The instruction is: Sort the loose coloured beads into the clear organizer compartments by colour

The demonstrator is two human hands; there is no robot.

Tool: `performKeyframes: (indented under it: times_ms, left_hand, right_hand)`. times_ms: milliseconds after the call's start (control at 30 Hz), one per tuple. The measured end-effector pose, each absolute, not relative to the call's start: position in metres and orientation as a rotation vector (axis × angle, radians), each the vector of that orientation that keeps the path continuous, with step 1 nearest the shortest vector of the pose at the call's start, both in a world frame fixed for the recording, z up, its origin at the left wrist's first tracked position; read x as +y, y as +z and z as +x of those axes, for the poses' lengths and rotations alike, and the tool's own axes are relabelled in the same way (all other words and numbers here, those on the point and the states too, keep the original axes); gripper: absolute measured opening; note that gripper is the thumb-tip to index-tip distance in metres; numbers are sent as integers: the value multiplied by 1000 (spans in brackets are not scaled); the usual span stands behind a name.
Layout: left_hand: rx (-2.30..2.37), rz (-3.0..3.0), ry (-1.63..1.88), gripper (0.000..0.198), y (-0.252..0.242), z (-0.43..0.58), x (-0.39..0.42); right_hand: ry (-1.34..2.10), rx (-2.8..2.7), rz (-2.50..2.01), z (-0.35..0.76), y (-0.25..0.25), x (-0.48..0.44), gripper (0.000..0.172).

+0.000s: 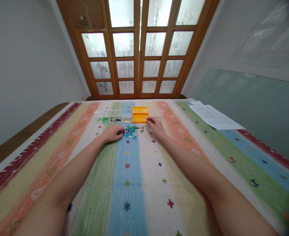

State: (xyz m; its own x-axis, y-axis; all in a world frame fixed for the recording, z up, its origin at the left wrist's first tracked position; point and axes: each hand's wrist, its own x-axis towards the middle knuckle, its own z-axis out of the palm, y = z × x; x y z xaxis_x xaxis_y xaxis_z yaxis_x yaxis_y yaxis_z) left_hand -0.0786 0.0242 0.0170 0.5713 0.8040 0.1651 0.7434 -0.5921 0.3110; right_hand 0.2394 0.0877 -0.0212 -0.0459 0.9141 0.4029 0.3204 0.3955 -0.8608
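Observation:
A loose pile of tiny blue, green, dark brown and pale pieces (130, 131) lies on the striped cloth. At its left edge my left hand (113, 133) rests with fingers curled in; whatever they hold, if anything, is hidden. My right hand (155, 127) is closed in a pinch by the front right corner of a yellow open box (139, 110); what is between the fingertips is too small to name. Clear compartments (102, 113) to the box's left contain green pieces (105, 120), dark brown pieces (115, 120) and a few yellow pieces (126, 121).
Another clear section (159, 113) extends right of the yellow box, behind my right hand. Printed paper sheets (214, 117) lie at the table's right side. A greenish panel (250, 108) stands beyond that edge. Wood-framed glass doors (139, 59) rise behind the table.

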Motion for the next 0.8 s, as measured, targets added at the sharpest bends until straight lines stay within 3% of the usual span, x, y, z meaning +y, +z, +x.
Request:
performKeyframes:
  times_ms: [300,500,800]
  left_hand:
    - [1167,2643,487,23,13,-37,8]
    - [1272,2493,681,29,5,-55,22]
    - [1453,2342,813,26,-6,-77,36]
  right_hand:
    - [532,-1858,-1101,234,-10,70,21]
    - [304,-2291,-844,220,1,43,19]
    - [103,-2644,-501,194,12,8,37]
